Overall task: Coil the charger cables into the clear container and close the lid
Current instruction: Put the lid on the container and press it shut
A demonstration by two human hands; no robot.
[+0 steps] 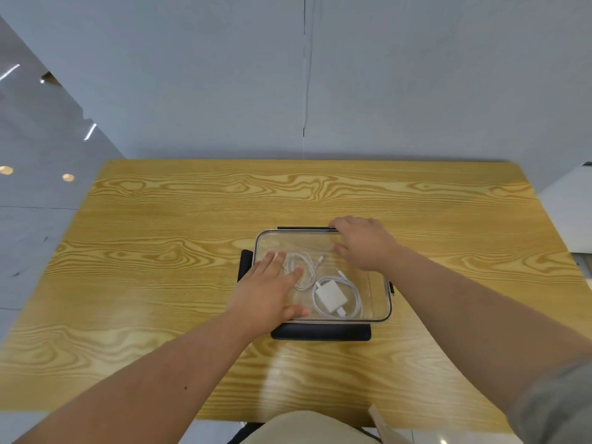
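A clear rectangular container (pixel 378 283) sits near the middle of the wooden table, its transparent lid (pixel 298 243) lying on top. Dark lid flaps stick out at the near edge (pixel 320 332), the left and the back. Inside lie a coiled white cable (pixel 302 270) and a white charger brick (pixel 330 295) ringed by a second coiled cable (pixel 354 291). My left hand (pixel 267 293) rests flat on the lid's left half, fingers spread. My right hand (pixel 363 245) lies on the lid's far right corner, fingers curled over the back edge by the rear flap.
The wooden table (pixel 160 251) stretches wide on all sides of the container. A grey wall stands behind its far edge. A pale trouser leg (pixel 304 427) shows below the near edge. Glossy floor lies to the left.
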